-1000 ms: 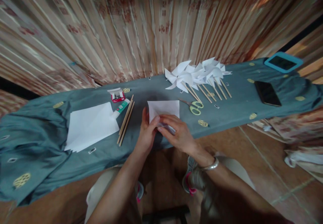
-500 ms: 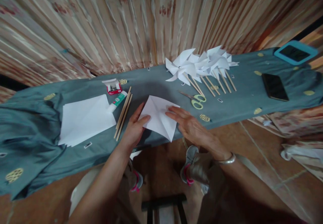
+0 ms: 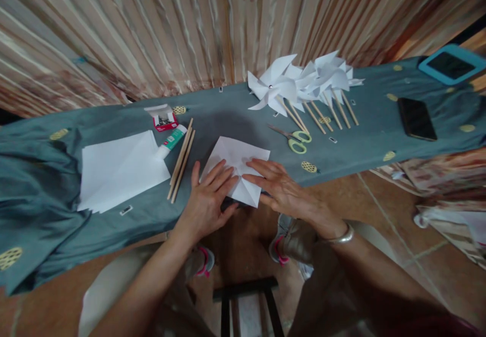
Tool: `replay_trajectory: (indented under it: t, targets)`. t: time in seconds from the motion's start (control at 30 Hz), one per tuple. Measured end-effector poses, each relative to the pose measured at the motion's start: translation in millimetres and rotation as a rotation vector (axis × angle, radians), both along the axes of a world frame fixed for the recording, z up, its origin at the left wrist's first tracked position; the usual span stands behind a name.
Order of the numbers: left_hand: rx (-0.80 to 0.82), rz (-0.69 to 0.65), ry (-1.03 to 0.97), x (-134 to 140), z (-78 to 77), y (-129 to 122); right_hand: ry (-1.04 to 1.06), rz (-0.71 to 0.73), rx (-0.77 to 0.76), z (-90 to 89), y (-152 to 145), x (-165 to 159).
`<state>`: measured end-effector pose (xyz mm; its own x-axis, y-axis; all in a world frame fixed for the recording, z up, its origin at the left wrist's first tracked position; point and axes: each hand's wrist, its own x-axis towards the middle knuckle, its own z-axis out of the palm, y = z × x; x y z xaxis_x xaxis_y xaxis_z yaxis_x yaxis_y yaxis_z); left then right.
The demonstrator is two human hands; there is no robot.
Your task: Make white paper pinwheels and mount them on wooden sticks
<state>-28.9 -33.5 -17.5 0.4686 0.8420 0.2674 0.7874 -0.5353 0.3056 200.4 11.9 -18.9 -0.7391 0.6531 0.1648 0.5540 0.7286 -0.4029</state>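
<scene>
At my far left on the cloth-covered counter [image 3: 216, 114] lies a stack of white paper [image 3: 117, 170], with a glue stick [image 3: 172, 142] against its right corner and an open red box [image 3: 165, 121] just beyond. Next come some wooden sticks [image 3: 180, 158], side by side.

My left hand [image 3: 208, 202] is next, its grip open and clasping nothing: fingers spread, tips resting on the creased sheet [image 3: 237, 152], thumb apart towards me. The sheet lies in front of me, between the sticks and the scissors [image 3: 290, 135], turned cornerwise, its near corner at the counter's front edge. It is white and plain, with creases crossing near its middle; I see no cuts in it.

My right hand [image 3: 283, 190] comes in from the other side, loosely open, fingertips on the sheet; whether its thumb goes under the edge I can't tell.

I take the step in hand to be flattening the creased sheet. The next move, I judge, calls for light, even pressure outwards from the middle, so the paper doesn't slip or wrinkle.

Beyond the scissors are paper pinwheels [image 3: 281, 81] and, farther right, a phone [image 3: 417, 119].
</scene>
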Motion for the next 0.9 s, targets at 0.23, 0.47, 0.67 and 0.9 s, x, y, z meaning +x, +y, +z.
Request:
replay_trajectory:
  t: [0.23, 0.47, 0.67, 0.9]
  targets:
    - [-0.001, -0.032, -0.124, -13.2, -18.9, -0.4, 0.113, 0.02, -0.06, 6.2, 10.2, 1.9]
    - [-0.059, 0.098, -0.331, -13.2, -6.5, -5.8, 0.297, -0.184, -0.315, 13.3, 17.5, -10.7]
    - [-0.125, 0.228, -0.382, -17.9, -3.8, -3.6, 0.383, -0.249, -0.313, 15.1, 25.0, -29.5]
    - [-0.156, 0.37, -0.366, -24.4, -9.3, -0.9, 0.278, -0.287, -0.258, 12.6, 36.3, -46.6]
